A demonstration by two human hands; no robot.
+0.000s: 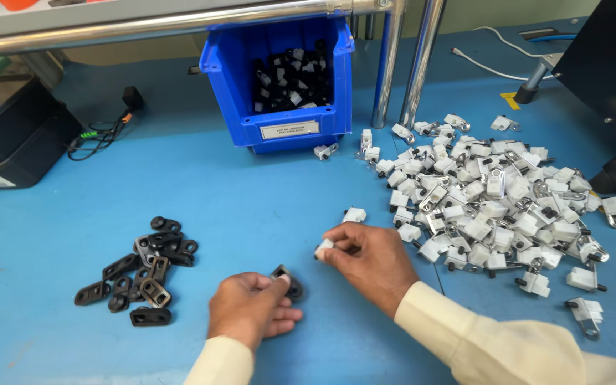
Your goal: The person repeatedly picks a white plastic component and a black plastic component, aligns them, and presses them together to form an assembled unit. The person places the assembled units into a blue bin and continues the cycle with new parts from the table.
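My left hand pinches a small black bracket low over the blue table. My right hand holds a small white plastic clip between thumb and fingers, just right of the bracket. The two parts are close but apart. A heap of black brackets lies left of my left hand. A large pile of white clips with metal pieces spreads to the right of my right hand. One loose white clip lies just above my right hand.
A blue bin with black and white parts stands at the back centre under a metal rail. Two metal posts rise beside it. A black box with cables sits far left, a black machine far right.
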